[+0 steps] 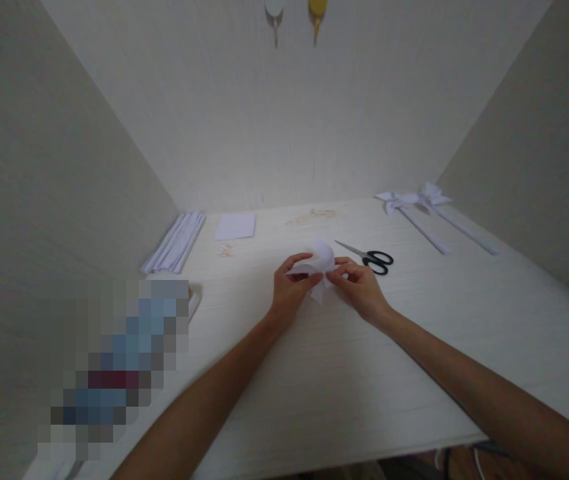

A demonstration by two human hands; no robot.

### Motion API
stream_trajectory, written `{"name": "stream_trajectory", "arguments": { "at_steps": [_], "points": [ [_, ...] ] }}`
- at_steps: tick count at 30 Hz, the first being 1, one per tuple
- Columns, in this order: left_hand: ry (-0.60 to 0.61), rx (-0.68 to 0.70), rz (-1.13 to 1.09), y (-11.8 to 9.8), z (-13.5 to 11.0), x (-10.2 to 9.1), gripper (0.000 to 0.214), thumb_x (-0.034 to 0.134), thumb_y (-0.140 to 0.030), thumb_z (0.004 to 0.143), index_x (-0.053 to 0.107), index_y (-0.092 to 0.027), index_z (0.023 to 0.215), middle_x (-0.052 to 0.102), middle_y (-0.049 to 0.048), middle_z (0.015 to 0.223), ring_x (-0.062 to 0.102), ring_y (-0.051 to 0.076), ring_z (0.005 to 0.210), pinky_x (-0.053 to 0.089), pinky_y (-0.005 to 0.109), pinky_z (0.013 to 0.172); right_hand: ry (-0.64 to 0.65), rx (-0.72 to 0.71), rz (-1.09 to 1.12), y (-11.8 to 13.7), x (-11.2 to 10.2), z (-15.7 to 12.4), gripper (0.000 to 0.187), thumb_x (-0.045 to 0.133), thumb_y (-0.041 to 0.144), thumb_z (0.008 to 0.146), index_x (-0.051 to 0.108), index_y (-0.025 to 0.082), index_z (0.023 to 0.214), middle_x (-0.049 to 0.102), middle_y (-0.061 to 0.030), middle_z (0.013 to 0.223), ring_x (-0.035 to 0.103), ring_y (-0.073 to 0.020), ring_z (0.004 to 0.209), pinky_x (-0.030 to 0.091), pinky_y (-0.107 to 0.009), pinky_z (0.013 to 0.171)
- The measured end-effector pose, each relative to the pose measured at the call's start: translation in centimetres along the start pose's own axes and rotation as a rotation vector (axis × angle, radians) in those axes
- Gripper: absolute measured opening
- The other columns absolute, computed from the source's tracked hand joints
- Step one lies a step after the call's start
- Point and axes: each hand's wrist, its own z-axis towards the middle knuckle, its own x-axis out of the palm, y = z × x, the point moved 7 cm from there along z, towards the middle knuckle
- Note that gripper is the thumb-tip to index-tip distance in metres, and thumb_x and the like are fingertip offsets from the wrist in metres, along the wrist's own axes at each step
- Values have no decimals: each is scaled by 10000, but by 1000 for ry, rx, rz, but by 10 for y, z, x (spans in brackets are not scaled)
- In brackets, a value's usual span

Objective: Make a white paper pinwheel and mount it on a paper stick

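Over the middle of the white table, both hands hold a white paper pinwheel (323, 253) with curved blades. My left hand (290, 285) grips its left side, the thumb pressed near the centre. On the other side, my right hand (359, 285) pinches the paper close to the same centre. Whether a small pin sits between the fingertips is too small to tell. Black-handled scissors (377, 257) lie just beyond my right hand, blades pointing to the left. Two finished-looking paper pinwheels on white sticks (423, 230) rest at the back right.
At the back left lie a bundle of white paper sticks (177, 243) and a square paper stack (235, 227). Small pale pieces (225, 251) are in front of it, with more thin pale bits (319, 215) further right. A pixelated object (124, 360) occupies the left edge. Walls enclose the table.
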Motion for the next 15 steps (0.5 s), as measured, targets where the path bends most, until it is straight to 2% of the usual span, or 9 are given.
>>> {"name": "stream_trajectory", "arguments": {
  "at_steps": [15],
  "points": [
    [3, 3, 48, 0, -1, 0, 431, 693, -138, 504, 566, -156, 916, 588, -40, 584, 526, 70, 499, 408, 166, 471, 14, -21, -24, 3, 1, 0, 177, 630, 287, 646, 567, 184, 516, 561, -46, 919, 541, -169, 790, 406, -296, 623]
  ]
}}
